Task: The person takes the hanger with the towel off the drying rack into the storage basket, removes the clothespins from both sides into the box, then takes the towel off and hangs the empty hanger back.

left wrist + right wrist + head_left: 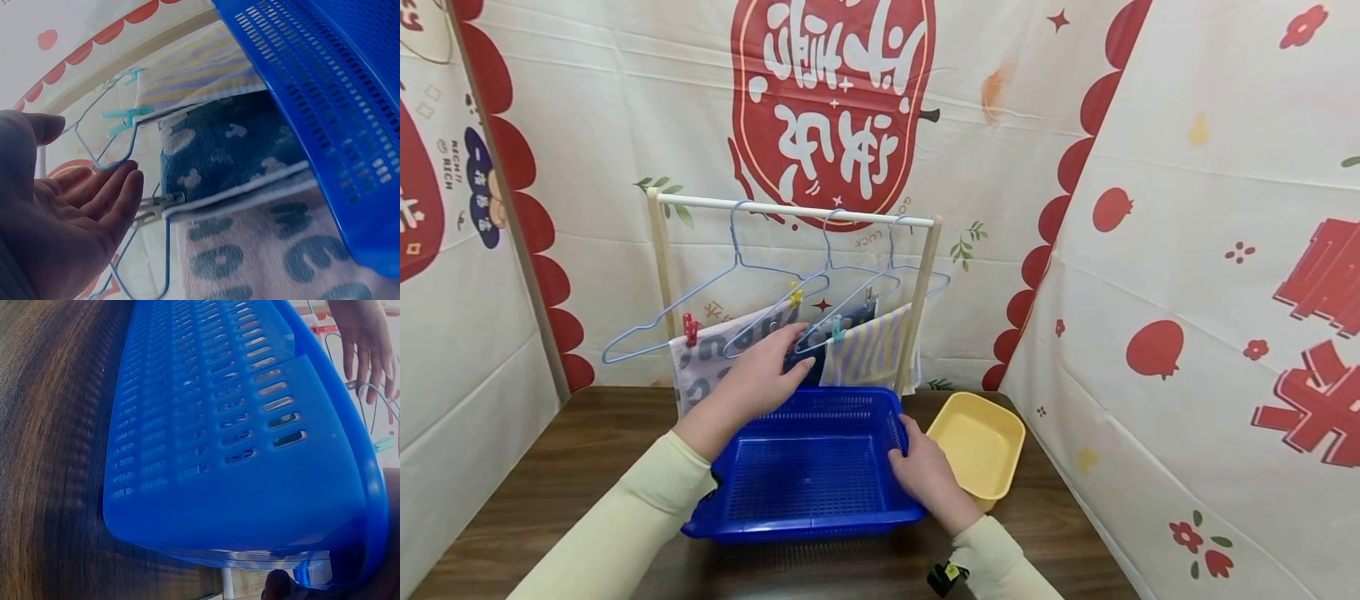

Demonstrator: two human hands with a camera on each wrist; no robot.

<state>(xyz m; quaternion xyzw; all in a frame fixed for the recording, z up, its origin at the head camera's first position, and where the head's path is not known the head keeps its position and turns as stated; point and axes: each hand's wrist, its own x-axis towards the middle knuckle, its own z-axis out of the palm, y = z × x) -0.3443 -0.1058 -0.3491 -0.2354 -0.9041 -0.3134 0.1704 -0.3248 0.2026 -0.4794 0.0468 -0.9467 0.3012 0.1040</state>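
Observation:
My right hand (928, 471) grips the right rim of a blue plastic basket (805, 479); no contents show inside it. Over the basket's far side, my left hand (760, 375) reaches among blue wire hangers (681, 300). In the left wrist view its fingers (125, 197) are loosely extended beside a hanger's end and hold nothing. Clothespins fix three towels to the hangers: a pale one with grey letters (250, 256), a dark blue patterned one (231, 140) and a yellow-and-purple striped one (872, 346). Much of the blue towel is hidden in the head view.
A wooden rack with a white bar (790, 208) carries the hangers behind the basket. To the right, a yellow tub (977, 442) stands on the dark wooden table (1037, 533). Printed cloth walls (1000, 167) enclose the back and sides.

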